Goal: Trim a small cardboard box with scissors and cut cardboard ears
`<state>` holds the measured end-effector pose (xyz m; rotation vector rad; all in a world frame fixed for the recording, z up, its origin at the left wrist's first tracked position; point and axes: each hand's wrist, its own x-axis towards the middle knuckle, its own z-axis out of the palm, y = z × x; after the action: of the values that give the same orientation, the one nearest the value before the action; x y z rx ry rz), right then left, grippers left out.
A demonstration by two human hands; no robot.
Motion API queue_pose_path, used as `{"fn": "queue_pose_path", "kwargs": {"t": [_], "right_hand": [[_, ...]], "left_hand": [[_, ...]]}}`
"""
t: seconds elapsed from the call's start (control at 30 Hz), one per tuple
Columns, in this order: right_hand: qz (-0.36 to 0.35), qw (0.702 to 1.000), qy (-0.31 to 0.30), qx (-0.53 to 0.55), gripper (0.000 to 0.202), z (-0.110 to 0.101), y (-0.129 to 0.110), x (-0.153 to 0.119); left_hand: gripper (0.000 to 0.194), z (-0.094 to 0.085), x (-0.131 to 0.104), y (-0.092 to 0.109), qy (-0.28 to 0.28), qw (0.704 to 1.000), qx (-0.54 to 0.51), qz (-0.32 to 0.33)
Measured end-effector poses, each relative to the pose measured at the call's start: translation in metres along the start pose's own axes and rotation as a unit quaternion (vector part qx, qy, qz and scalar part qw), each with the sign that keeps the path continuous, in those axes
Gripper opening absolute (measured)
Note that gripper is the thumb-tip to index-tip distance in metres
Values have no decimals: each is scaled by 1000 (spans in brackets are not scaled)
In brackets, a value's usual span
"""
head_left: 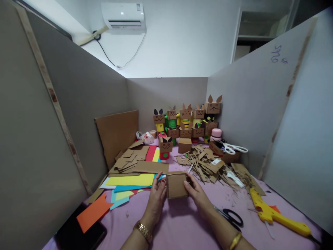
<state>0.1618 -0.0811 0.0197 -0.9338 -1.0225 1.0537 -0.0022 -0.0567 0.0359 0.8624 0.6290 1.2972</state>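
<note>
A small square cardboard box point(177, 186) is held low over the cloth, its flat brown face toward me. My left hand point(158, 191) lies along its left side, fingers closed against the edge. On the opposite side my right hand point(195, 191) grips it, the thumb pressed on the front face and the fingers behind. The fingers behind the box are partly hidden. Beyond it stands a cardboard cat figure point(165, 146) with a red body, and a plain cardboard box point(185, 145) beside that.
Black-handled scissors point(232, 217) lie by my right forearm, with a yellow glue gun point(279, 215) farther right. Cardboard scraps point(203, 161) are heaped ahead. Coloured paper point(130, 180) and cardboard pieces point(130, 158) spread leftward. White scissors point(231, 148) rest in a box. Grey partitions point(166, 92) surround the table.
</note>
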Motion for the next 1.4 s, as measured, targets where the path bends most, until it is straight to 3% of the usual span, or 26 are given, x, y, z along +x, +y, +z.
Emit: {"fn": "queue_pose_path", "kwargs": {"t": [0.2, 0.43, 0.67, 1.03, 1.2, 1.4], "right_hand": [[35, 994, 23, 102, 59, 0, 6, 4], [74, 980, 16, 182, 39, 6, -12, -1], [130, 965, 17, 229, 36, 7, -10, -1], [142, 958, -43, 244, 36, 4, -16, -4], [129, 961, -38, 241, 36, -2, -25, -5], [88, 968, -18, 236, 30, -13, -31, -4]], "left_hand": [[55, 1, 3, 2, 7, 1000, -19, 0], [54, -1, 6, 1, -6, 999, -51, -11], [56, 6, -4, 8, -72, 993, -74, -53], [66, 10, -12, 10, -139, 983, -73, -90], [66, 10, -14, 12, -132, 984, -67, -100], [49, 6, -10, 6, -91, 989, -65, -96]]}}
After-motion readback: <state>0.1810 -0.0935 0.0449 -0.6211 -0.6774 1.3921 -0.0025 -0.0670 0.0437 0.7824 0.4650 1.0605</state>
